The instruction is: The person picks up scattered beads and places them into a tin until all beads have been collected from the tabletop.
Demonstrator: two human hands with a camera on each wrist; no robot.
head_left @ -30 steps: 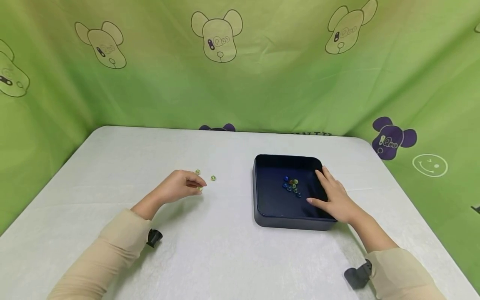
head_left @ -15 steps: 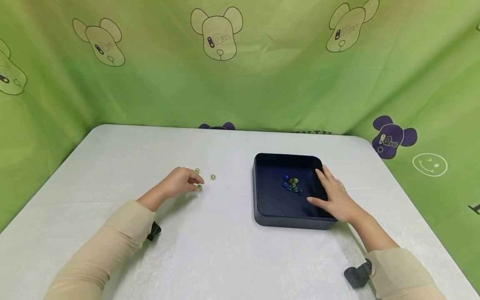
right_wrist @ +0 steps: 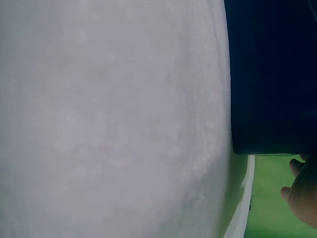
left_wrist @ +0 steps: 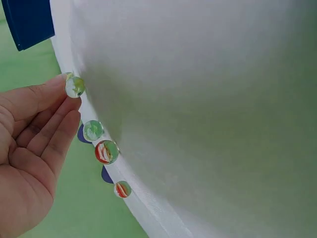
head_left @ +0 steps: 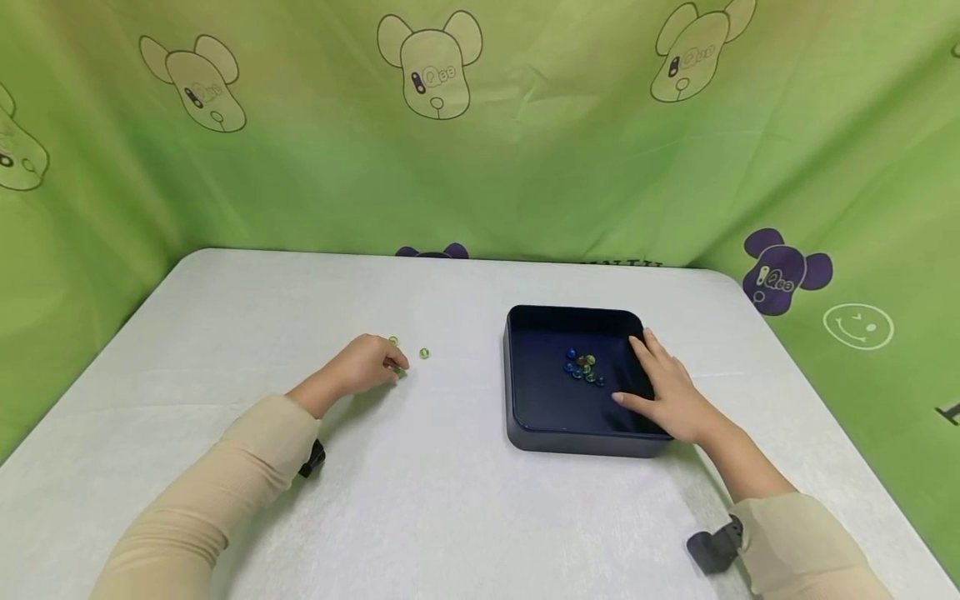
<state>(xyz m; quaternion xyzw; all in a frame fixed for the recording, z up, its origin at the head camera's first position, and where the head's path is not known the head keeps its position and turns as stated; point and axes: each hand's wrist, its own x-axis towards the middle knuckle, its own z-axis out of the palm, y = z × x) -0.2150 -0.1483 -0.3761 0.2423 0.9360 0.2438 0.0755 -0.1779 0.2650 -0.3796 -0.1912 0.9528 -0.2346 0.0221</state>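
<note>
The white-topped table (head_left: 450,508) has rounded far corners and carries a dark blue tray (head_left: 585,442) right of centre, with glass marbles (left_wrist: 93,130) (two of them red-streaked) well apart to its left.

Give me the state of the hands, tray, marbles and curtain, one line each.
Tray: upright, lidless
Tray marbles: loosely clustered inside
Other marbles: resting on the table
Left hand: fingers bent at a marble, grip unclear
Right hand: fingers spread at tray's right rim
Curtain: hanging, wrinkled
</note>
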